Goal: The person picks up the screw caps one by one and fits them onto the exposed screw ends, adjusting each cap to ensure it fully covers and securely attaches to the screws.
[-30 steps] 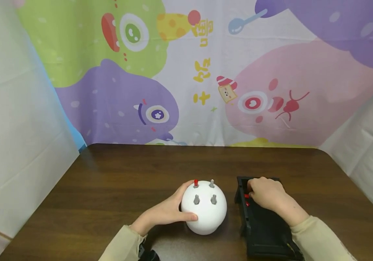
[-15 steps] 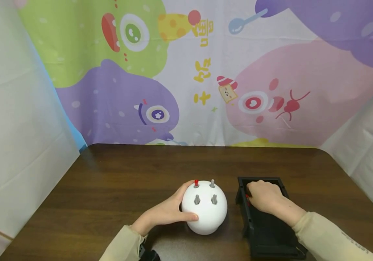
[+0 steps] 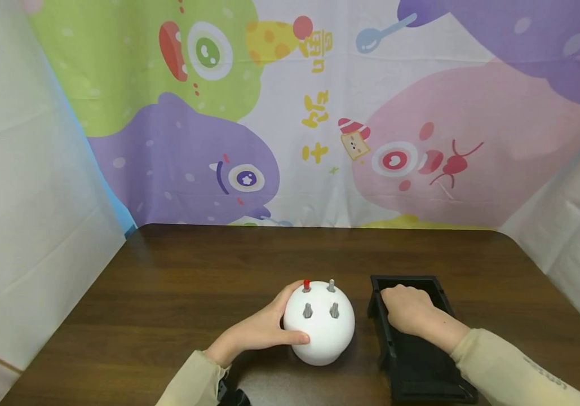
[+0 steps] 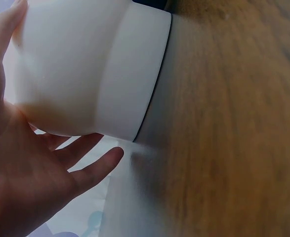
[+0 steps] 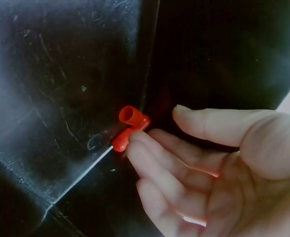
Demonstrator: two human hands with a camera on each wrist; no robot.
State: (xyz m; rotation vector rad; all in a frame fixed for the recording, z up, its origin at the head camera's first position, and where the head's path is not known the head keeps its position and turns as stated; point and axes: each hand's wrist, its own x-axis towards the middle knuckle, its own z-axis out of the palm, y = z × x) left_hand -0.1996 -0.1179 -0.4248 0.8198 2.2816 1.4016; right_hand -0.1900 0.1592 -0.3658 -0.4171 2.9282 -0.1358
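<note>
Head view shows me the left hand [image 3: 264, 326] grasping a rounded white plastic-looking body [image 3: 325, 341], apparently steadying it left of the rectangular black plastic-looking tray [image 3: 395, 366], where the right hand [image 3: 407, 309], unclenched, touches small red plastic-looking tubes [image 5: 121, 142].

No wording can be read with certainty. A column of thick yellow characters [image 3: 315, 107] is printed on the white fabric backdrop with green, purple and pink cartoon creatures [image 3: 342, 84]. It stands in three groups: the top one dense and boxy, the middle one with curving strokes, the lowest with a cross like a plus sign beside a small oval. A short row of dark lettering [image 3: 545, 372] runs along the beige cloth right sleeve [image 3: 497, 352], too small to make out.
</note>
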